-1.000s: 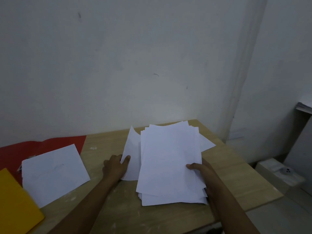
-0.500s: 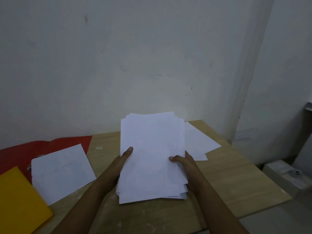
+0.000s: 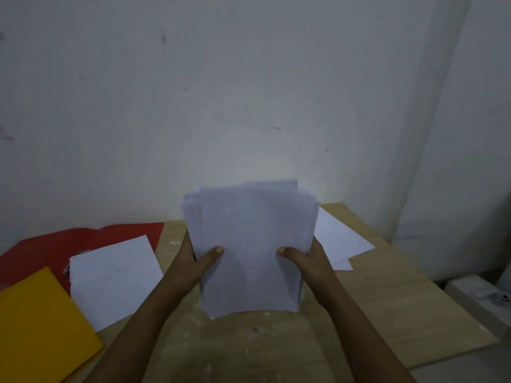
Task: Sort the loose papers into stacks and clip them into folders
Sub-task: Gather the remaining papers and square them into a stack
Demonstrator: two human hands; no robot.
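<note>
Both hands — left hand (image 3: 197, 262), right hand (image 3: 302, 259) — grip a thick stack of white paper sheets (image 3: 250, 244) by its sides, thumbs in front, upright above the pale wooden tabletop (image 3: 387, 308).

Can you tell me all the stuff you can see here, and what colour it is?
paper stack: one, white, held up on edge above the table's middle
loose sheets: a few, white, on the table right of the stack
paper on folder: white, lying partly on the red folder; sheet count unclear
red folder: one, red, open, far left of table
yellow folder: one, yellow, near left corner
table: one, light wood
wall: white, behind the table
left hand: grips the stack's left edge
right hand: grips the stack's right edge
</note>
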